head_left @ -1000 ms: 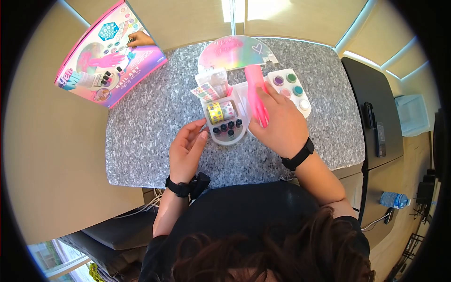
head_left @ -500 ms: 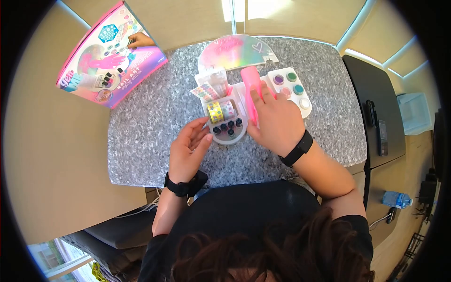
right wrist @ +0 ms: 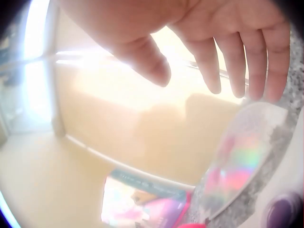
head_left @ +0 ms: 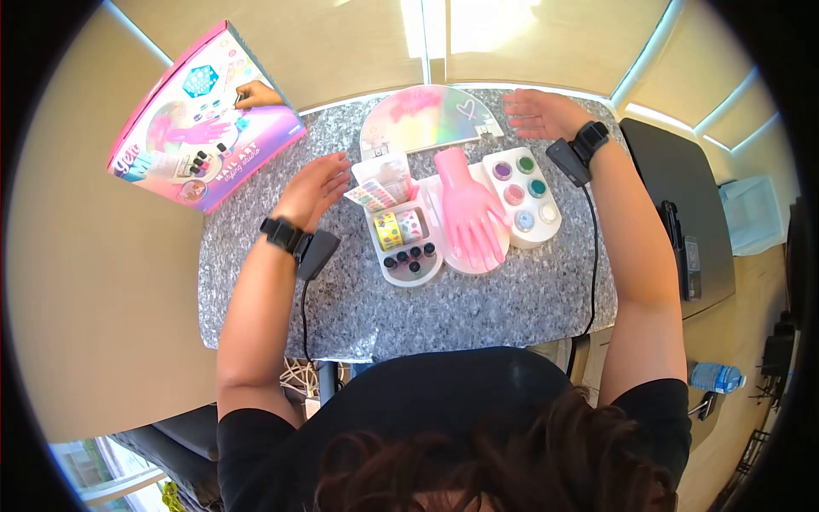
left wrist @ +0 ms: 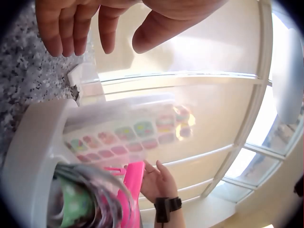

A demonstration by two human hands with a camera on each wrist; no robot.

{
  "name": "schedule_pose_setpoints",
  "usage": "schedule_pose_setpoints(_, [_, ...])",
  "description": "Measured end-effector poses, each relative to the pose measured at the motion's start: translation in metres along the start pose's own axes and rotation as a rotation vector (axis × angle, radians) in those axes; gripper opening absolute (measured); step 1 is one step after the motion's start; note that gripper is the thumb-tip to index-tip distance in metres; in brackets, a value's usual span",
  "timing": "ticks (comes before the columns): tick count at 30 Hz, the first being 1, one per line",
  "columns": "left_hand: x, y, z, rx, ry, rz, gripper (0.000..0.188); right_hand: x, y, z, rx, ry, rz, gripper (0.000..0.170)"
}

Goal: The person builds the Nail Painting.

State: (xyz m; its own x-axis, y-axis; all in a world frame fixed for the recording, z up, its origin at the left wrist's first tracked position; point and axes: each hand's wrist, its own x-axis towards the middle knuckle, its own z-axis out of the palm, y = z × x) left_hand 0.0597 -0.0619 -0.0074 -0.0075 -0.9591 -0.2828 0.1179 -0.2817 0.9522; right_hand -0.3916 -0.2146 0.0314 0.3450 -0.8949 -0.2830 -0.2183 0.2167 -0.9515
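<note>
A pink model hand [head_left: 467,205] lies on the white middle base of a nail art set, its fingers towards the person. My left hand [head_left: 316,189] is raised to the left of the set, fingers straight and holding nothing. On the far right side, beside the shiny half-round panel [head_left: 418,124], my right hand [head_left: 543,116] is also empty, palm turned inward in the right wrist view. The left tray [head_left: 420,277] carries tape rolls [head_left: 388,231], small black-capped bottles [head_left: 415,254] and upright nail sticker sheets [head_left: 375,195]. A white tray [head_left: 546,237] with several coloured pots sits at right.
A large nail art box [head_left: 200,128] stands at the back left of the grey speckled table [head_left: 290,320]. Black cables hang from both wrist cameras. To the right are a dark cabinet top [head_left: 665,171], a clear bin [head_left: 752,213] and a water bottle [head_left: 717,377].
My right hand has let go of the pink model hand and moved away to the back right. The left hand has left the tray's edge and moved up and left.
</note>
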Motion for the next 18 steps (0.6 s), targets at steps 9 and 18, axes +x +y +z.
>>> schedule_pose_setpoints(9, [0.039, 0.004, 0.007, -0.146, -0.059, -0.185, 0.065, 0.032, 0.035, -0.013, 0.025, -0.044, 0.135, 0.055])
schedule_pose_setpoints(18, [0.043, -0.010, 0.008, 0.127, -0.117, -0.141, 0.050, 0.029, 0.028, -0.005, -0.270, -0.169, 0.225, 0.040])
